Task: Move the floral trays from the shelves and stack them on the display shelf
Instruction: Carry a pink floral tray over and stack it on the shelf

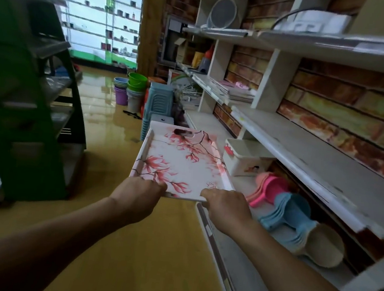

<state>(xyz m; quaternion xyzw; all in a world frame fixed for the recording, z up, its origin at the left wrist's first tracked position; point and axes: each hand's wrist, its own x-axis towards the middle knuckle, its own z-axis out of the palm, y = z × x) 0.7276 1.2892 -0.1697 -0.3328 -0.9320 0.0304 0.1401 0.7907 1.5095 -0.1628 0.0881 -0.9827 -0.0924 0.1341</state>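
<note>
A white tray with pink flowers [184, 166] is held level in front of me, above the yellow floor beside the shelving. My left hand [142, 193] grips its near left corner. My right hand [224, 202] grips its near right corner. A cut-out handle shows at the tray's far end. The white wall shelves [303, 157] run along the right, and the tray's right edge hangs just over the lowest shelf's front.
On the lowest shelf lie a white box [244, 158], pink and blue scoops [284, 202] and a beige one. A green rack [24, 104] stands at the left. Stacked buckets [130, 89] and blue stools [158, 104] sit on the floor ahead.
</note>
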